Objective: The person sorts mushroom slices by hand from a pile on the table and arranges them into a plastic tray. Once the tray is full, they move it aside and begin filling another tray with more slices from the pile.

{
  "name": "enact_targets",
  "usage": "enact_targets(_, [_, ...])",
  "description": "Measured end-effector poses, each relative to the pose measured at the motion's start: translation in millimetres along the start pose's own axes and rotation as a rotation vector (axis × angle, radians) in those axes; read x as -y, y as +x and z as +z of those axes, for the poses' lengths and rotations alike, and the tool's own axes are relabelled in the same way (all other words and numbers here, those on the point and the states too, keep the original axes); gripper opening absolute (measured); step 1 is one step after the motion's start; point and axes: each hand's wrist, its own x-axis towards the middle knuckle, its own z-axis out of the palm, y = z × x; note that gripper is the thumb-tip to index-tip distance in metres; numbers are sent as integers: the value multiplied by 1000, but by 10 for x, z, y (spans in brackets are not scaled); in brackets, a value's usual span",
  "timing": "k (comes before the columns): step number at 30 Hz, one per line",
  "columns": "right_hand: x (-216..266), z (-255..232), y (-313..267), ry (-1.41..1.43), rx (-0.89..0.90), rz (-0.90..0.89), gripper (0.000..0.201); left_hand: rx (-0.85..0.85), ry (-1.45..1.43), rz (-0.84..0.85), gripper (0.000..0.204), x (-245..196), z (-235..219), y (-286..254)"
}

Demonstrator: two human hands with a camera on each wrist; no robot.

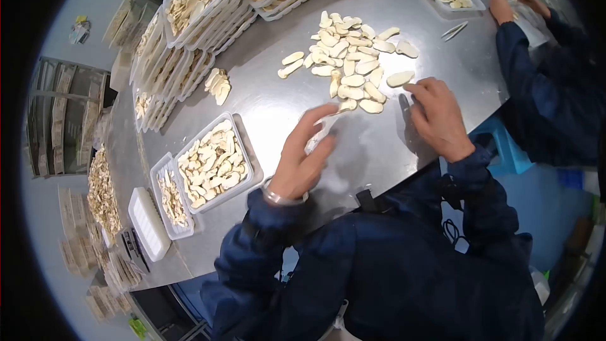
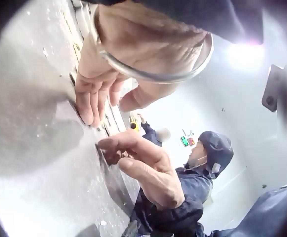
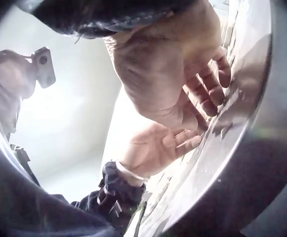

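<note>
A loose heap of pale mushroom slices [image 1: 353, 50] lies spread on the metal table in the head view. My left hand [image 1: 299, 159], slightly blurred, is at the near edge of the heap, its fingers extended toward the lowest slices. In the left wrist view the fingers [image 2: 88, 106] are fairly straight and reach down to the tabletop. My right hand [image 1: 437, 119] is at the heap's right side, its fingertips right by a single oval mushroom slice [image 1: 400, 79]. Loosely bent, the right fingers [image 3: 213, 94] show nothing held between them in the right wrist view.
Stacked plastic trays [image 1: 189, 44] of slices stand at the back left. A filled tray [image 1: 247, 180], a smaller tray [image 1: 184, 232] and a white lid-like tray [image 1: 149, 224] sit at left. Tweezers [image 1: 454, 30] lie at right, near another person's arms [image 1: 527, 57].
</note>
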Motion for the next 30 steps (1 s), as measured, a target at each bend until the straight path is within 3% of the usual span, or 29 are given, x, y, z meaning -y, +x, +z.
enact_targets(2, [101,-69,-53,63,48,-42,31,-168,113,-18,32,-10,-271,-371])
enact_targets(4, [260,-43,-102,173,147,-168,30,-460,238,-97,25,87,-603,-759])
enact_targets(6, [464,33,-93,303,286,-273,35,-743,346,-25,18,213,-872,-1086])
enact_targets(8, [643,107,-40,423,423,-354,38,-832,503,-162,15,207,-986,-1340])
enact_targets(11, [708,277,38,376,494,-400,45,-710,734,-170,18,181,-880,-1506])
enact_targets(14, [676,408,162,322,478,-432,47,-654,720,-140,27,249,-694,-1475])
enact_targets(16, [596,405,258,184,389,-296,48,-686,736,-105,32,318,-639,-1426])
enact_targets(19, [677,250,296,188,282,-240,44,-658,824,-104,30,373,-652,-1391])
enact_targets(30, [638,181,23,215,293,-180,32,-600,964,22,16,547,-675,-1178])
